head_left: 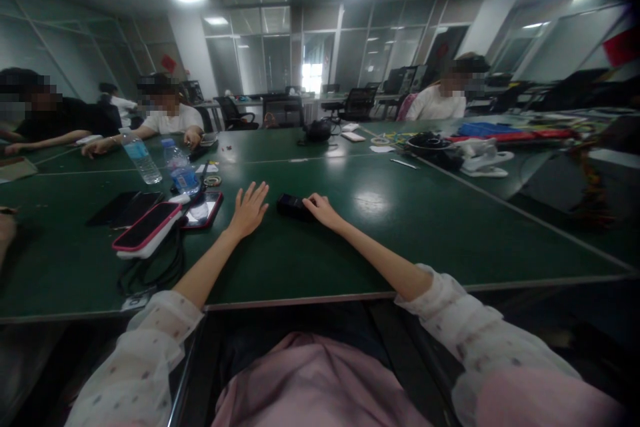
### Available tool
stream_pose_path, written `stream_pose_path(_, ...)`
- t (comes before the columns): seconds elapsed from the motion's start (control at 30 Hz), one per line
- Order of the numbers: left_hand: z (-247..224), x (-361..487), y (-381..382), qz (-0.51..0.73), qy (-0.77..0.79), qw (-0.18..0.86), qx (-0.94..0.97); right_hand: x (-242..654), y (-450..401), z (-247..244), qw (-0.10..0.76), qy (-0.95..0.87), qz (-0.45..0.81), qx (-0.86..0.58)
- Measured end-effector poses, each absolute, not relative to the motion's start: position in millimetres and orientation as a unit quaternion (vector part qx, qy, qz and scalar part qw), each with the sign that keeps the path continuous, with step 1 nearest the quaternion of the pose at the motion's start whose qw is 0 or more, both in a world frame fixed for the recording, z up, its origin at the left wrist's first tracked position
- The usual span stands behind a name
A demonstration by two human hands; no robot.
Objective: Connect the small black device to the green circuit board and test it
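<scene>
My left hand lies on the green tabletop with its fingers stretched out and spread, holding nothing. Just to its right is a small black box-shaped object, whose kind I cannot make out. The fingers of my right hand are curled round the right end of that object, hiding this end. It appears to rest on the table. To the left of my left hand lies a phone in a red case, and nearer me a white device with a pink-rimmed dark screen.
Two plastic bottles stand at the left, beyond dark flat items. Black cables lie near the table's front edge. A pen, a black bundle and a white device are at the right. Several people sit around the table.
</scene>
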State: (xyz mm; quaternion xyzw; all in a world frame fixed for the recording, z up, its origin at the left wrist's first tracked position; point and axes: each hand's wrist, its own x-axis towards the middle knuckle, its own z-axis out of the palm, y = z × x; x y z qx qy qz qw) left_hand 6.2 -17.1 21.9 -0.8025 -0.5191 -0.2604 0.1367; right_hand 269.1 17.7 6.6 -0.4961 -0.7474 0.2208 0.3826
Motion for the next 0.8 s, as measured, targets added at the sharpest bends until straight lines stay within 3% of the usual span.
stream_pose_path(0.2, 11.4, 0.6, -8.4, -0.231, -0.532, 0.111, -0.807, 265.8, 4.4, 16.1, 0.426, -0.766, 0.227, -0.423)
stream_pose_path(0.4, 1.2, -5.0, 1.8, -0.207, -0.566, 0.062, -0.796, 262.2, -8.4, 20.7, 0.387, -0.835, 0.101, -0.378)
stream_pose_path(0.8, 7.3, 1.9, 3.0, -0.206, -0.538, 0.062, -0.815, 260.7, 5.0, 11.8, 0.364, -0.818, 0.067, -0.439)
